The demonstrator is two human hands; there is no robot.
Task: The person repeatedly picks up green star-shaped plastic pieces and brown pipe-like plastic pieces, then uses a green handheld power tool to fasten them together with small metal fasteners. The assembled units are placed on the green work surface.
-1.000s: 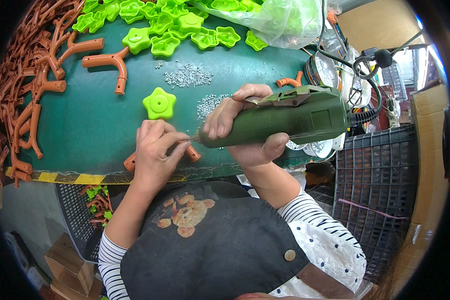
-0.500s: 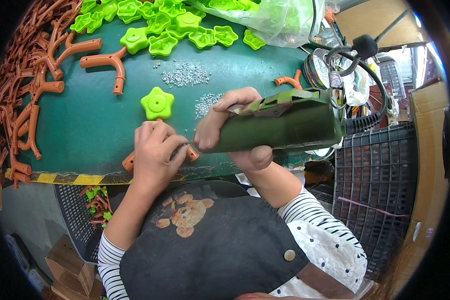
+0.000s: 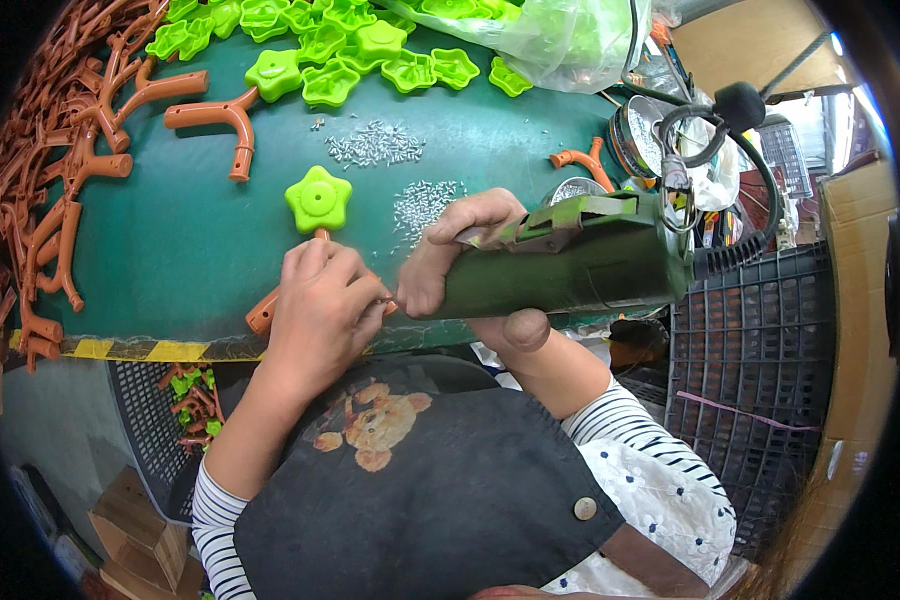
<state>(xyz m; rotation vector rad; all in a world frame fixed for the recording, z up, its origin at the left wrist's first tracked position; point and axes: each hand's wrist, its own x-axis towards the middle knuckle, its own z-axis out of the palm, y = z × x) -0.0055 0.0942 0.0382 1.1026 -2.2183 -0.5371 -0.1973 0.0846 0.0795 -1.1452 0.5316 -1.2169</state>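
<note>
Two hands above a green bench top (image 3: pixel 170 250), seen from the head camera. A brown branched part (image 3: pixel 263 312) is held down near the front edge of the bench by the left hand (image 3: pixel 322 308); its fingers are curled over the part, by which most of it is hidden. Whether anything small is also pinched at the fingertips cannot be told. From the far side of the hand a short brown stem is seen to emerge, topped by a lime-green star piece (image 3: pixel 319 198) — its flat face turned upward. A dark green power tool (image 3: pixel 580 265) is grasped in the right hand (image 3: pixel 438 262), with the fingers wrapped about its front end. The tool is laid nearly level, its front directed toward the left fingertips; whether its bit is in contact with the part cannot be made out. Two patches of small silvery screws (image 3: pixel 375 145) are spread beyond the hands, the nearer one lying just beside the right hand. Farther left, a second brown part (image 3: pixel 240 135) is placed against another star (image 3: pixel 273 75). Brown pieces (image 3: pixel 60 150) are heaped along the left side — more green stars (image 3: pixel 355 45) are gathered at the far edge, beside a clear plastic bag (image 3: pixel 570 45). A black crate (image 3: pixel 755 370) is stood at the right.
</note>
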